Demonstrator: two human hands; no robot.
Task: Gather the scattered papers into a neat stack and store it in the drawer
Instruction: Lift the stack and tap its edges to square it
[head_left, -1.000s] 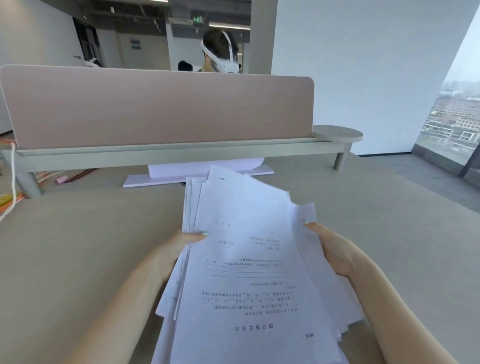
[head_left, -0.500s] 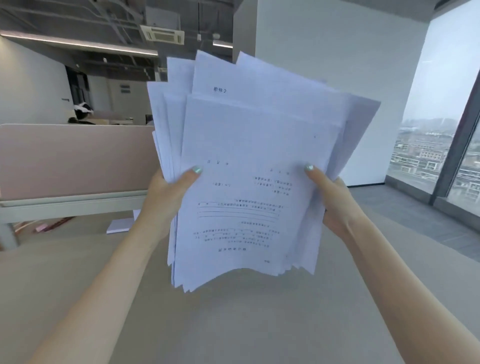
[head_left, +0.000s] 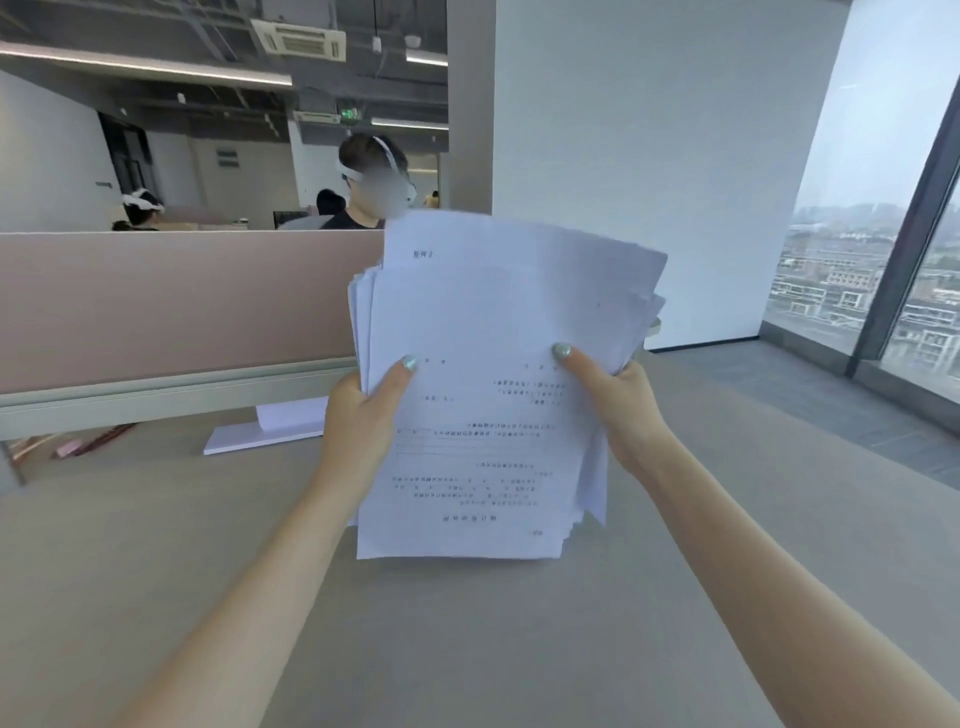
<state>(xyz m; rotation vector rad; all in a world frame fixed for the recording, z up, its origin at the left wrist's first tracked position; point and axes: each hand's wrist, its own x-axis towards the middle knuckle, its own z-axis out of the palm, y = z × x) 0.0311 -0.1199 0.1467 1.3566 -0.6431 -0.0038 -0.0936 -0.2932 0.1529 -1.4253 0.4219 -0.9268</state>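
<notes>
A thick stack of white printed papers (head_left: 483, 322) stands upright on its bottom edge on the beige desk (head_left: 467, 649). My left hand (head_left: 363, 415) grips its left side, thumb on the front sheet. My right hand (head_left: 618, 400) grips the right side the same way. The bottom edges sit nearly level on the desk, while the top and right edges are still uneven, with one sheet sticking up. No drawer is in view.
A pink desk divider (head_left: 176, 301) on a grey rail runs along the back. A white flat stand (head_left: 260, 431) lies under it. Behind the divider sits a person wearing a headset (head_left: 369, 182). Windows (head_left: 883, 291) fill the right side.
The stack went from lying loosely fanned on the desk to being lifted in the air, and now its bottom edge rests on the desk. The sheets are more squared than before.
</notes>
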